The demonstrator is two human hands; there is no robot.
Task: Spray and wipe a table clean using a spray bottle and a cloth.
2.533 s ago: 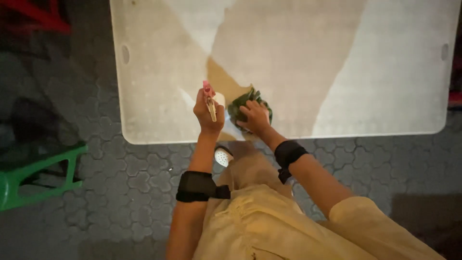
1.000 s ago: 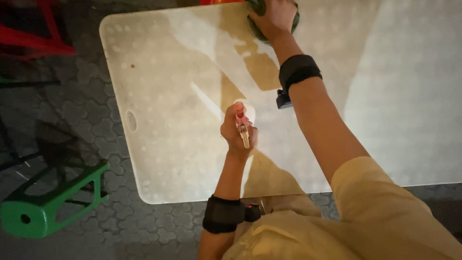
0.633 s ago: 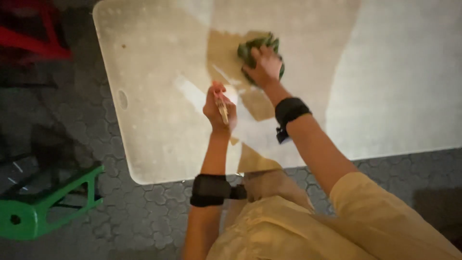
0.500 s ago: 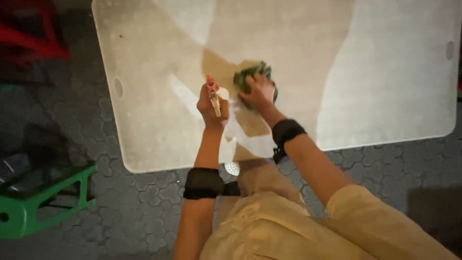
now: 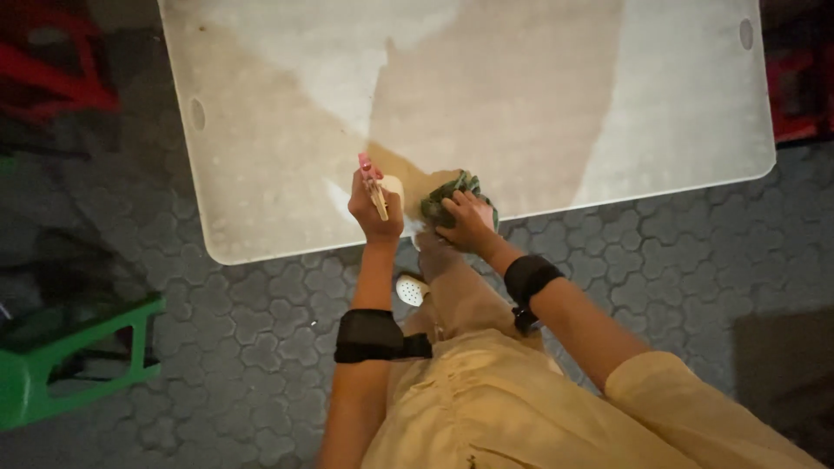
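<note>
Nearest to you are your own legs in tan trousers [image 5: 486, 391], with one light shoe [image 5: 410, 288] showing on the dark paving of interlocking stones [image 5: 261, 339] below the table edge. Both your forearms wear a black band; the one on the left arm [image 5: 372, 336] sits close to the elbow, the one on the right [image 5: 530, 278] close to the wrist. Your left hand [image 5: 375, 208] is lifted at the near edge of the white table [image 5: 261, 130], fingers curled together in a fist around a small spray bottle [image 5: 375, 184] with a pink top, held upright so that the nozzle stands above the surface. Your right hand [image 5: 467, 221] lies flat on a green cloth [image 5: 447, 193], fingers spread and pressed down on it, which keeps the cloth bunched against the tabletop just beside the bottle, at the near rim. Beyond the cloth a broad darker patch [image 5: 495, 95] runs across the table, looking wet. At your left a green plastic stool [image 5: 61, 365] stands on the paving, well apart from the table, and farther away red furniture [image 5: 52, 74] shows at the upper left corner.
</note>
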